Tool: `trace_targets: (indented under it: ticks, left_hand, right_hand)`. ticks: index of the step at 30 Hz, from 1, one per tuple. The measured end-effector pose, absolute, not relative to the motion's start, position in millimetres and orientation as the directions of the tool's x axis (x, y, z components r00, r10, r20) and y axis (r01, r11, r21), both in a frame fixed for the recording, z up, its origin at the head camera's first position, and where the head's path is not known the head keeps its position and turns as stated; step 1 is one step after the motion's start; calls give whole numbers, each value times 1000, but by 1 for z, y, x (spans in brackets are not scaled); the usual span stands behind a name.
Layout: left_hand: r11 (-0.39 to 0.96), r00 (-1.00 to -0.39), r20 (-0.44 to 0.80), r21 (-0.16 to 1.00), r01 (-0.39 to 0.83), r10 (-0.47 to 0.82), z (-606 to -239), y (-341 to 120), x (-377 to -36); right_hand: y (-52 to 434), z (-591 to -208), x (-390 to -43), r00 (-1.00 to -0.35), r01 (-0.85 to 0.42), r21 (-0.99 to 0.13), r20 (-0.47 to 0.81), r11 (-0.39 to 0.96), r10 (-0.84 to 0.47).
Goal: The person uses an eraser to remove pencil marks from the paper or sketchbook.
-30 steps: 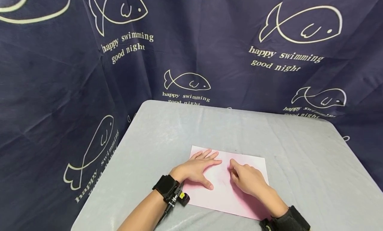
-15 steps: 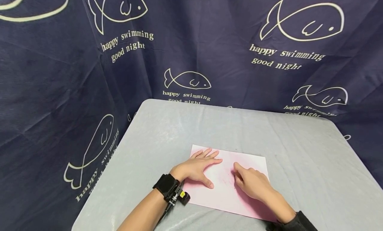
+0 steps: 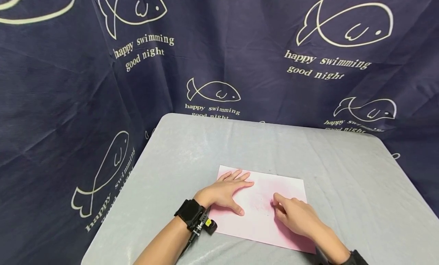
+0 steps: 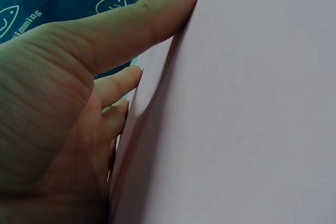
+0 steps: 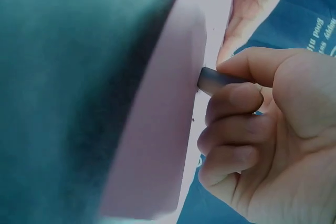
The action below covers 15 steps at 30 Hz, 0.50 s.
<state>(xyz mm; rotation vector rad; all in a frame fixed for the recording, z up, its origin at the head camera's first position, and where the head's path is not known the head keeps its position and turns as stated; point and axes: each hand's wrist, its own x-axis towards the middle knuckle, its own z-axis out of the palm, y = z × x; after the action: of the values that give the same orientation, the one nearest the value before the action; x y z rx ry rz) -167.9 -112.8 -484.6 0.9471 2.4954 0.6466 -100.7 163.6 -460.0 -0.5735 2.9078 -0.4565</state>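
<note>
Head view is showing the left hand (image 3: 224, 192) pressing flat on the pink paper (image 3: 288, 183) while the right hand (image 3: 295, 217) is pinching a dark stub (image 5: 215, 81), so a hard stroke is risking smearing or shifting the sheet on the worktop (image 3: 192, 150).

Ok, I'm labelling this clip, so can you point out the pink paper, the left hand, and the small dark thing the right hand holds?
pink paper (image 3: 255, 225): head view, bare near part of the sheet.
left hand (image 3: 223, 192): head view, back of the hand, flat on the paper.
dark stick (image 5: 212, 81): right wrist view, the end touching the paper.
</note>
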Motion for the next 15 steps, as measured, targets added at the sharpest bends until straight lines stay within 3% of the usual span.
trace_targets:
  ticks: [5,15]
  left_hand:
    - [666,-694,-195,542,513,693,-485,-113,-168]
    - [665,-692,-193,538,518,696,-484,-112,-169]
  right_hand:
    - [166,-457,-107,-915,-295,-389,-149,873,-376]
    - [145,-459,-126,-880,-392,-501,-40,772,-473]
